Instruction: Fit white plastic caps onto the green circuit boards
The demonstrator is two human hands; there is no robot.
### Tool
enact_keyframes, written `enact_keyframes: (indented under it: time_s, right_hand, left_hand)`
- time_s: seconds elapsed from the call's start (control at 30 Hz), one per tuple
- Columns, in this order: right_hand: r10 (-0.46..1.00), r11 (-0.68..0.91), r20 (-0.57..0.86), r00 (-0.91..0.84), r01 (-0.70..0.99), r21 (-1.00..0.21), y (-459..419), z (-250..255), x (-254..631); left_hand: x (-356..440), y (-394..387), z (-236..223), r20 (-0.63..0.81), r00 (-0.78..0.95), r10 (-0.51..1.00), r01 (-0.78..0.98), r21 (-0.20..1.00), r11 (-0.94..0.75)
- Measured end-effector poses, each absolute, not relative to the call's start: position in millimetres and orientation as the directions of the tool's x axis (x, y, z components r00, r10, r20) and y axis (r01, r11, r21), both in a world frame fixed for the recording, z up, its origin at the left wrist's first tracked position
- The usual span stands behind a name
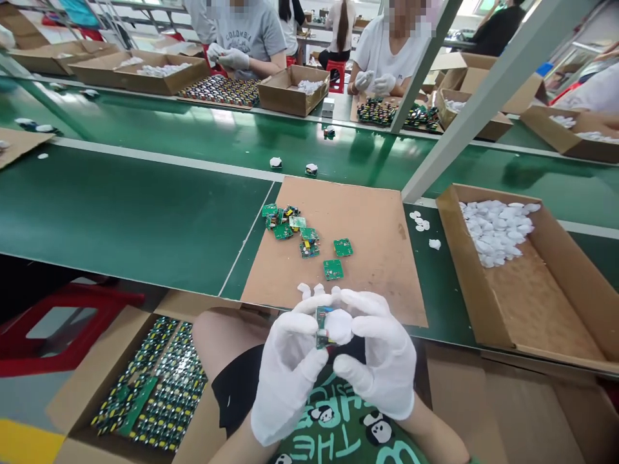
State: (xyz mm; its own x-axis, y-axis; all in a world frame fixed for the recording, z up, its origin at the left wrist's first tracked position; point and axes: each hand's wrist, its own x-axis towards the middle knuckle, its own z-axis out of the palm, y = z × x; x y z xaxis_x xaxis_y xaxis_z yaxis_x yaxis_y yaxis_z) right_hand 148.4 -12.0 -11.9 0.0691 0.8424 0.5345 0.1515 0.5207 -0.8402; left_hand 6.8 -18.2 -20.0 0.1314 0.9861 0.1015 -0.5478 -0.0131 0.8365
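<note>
In front of my lap, my left hand [293, 361] in a white glove grips a small green circuit board [320, 328] by its edge. A round white pad [338, 327] covers the board's right side. My gloved right hand [380, 348] has its fingers closed at the pad's right edge. Whether the pad is stuck to the board, I cannot tell. Beyond my hands, loose green boards [333, 269] lie on a cardboard sheet [372, 225], several of them piled at its left. A few white pieces [318, 289] rest at the sheet's near edge.
On the right stands a cardboard box [546, 296] with white pads inside. Small white discs [420, 222] lie beside it. A box of boards [149, 386] is below left. Boards with white tops [311, 169] sit on the green belt [193, 132]. Gloved co-workers sit opposite. A slanted post [464, 148] rises at right.
</note>
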Motion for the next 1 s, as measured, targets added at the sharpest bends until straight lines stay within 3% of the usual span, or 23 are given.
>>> enact_keyframes:
  time_s: [0.2,0.37,0.43,0.5,0.7,0.87,1.0]
  right_hand:
    - [0.796,0.548,0.605,0.001,0.423,-0.722,-14.5,-2.4,170.9]
    - [0.761,0.636,0.55,-0.344,0.561,-0.53,-10.3,20.2,185.5]
    - [0.737,0.671,0.536,-0.412,0.54,-0.509,-6.2,23.0,184.8]
    - [0.716,0.696,0.568,-0.405,0.473,-0.54,-0.4,21.3,180.8]
    - [0.546,0.829,0.744,-0.385,0.123,-0.545,16.1,5.6,171.1]
    - [0.47,0.882,0.805,-0.362,0.167,-0.44,16.4,-1.5,176.8]
    - [0.459,0.886,0.792,-0.403,0.273,-0.374,12.2,-1.1,175.4]
  left_hand:
    - [9.4,-5.8,-13.0,0.092,0.272,0.958,-0.588,0.804,0.09]
    - [0.9,11.4,-3.9,-0.065,0.468,0.881,-0.209,0.961,0.182]
    - [0.9,12.2,-1.8,-0.103,0.525,0.845,-0.154,0.965,0.213]
    - [3.4,8.9,-1.5,-0.093,0.556,0.826,-0.216,0.943,0.252]
    - [11.9,-4.3,-7.0,-0.096,0.544,0.833,-0.385,0.854,0.35]
    - [6.7,-1.2,-4.1,-0.052,0.705,0.708,-0.417,0.776,0.472]
    - [5.0,-0.7,4.7,0.03,0.707,0.706,-0.43,0.811,0.396]
